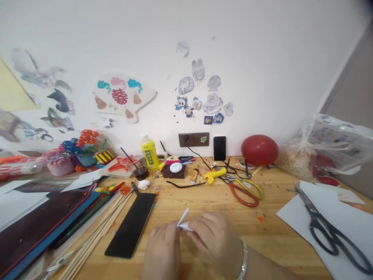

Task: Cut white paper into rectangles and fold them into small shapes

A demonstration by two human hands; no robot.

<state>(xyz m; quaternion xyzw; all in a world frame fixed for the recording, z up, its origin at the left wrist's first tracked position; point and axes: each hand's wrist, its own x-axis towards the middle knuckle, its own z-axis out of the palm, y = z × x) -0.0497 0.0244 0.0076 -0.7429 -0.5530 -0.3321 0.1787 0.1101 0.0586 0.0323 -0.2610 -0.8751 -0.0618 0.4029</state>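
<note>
A small folded piece of white paper [183, 221] is pinched between my two hands above the wooden table [186, 198]. My left hand [163, 247] closes on its lower left end, fingertips pressed together. From the other side, my right hand [211, 237] grips the paper's right flap between thumb and forefinger; a bracelet [243, 261] circles that wrist. One narrow flap of the paper points up and to the right. The paper's lower part is hidden behind my fingers.
A dark flat slab [132, 223] and wooden sticks [100, 229] lie left of my hands. Black scissors [326, 229] rest on white sheets [294, 212] at right. Behind are red-and-yellow-handled scissors [244, 196], a yellow glue gun [215, 175], a drink bottle [150, 153] and a red balloon [259, 150].
</note>
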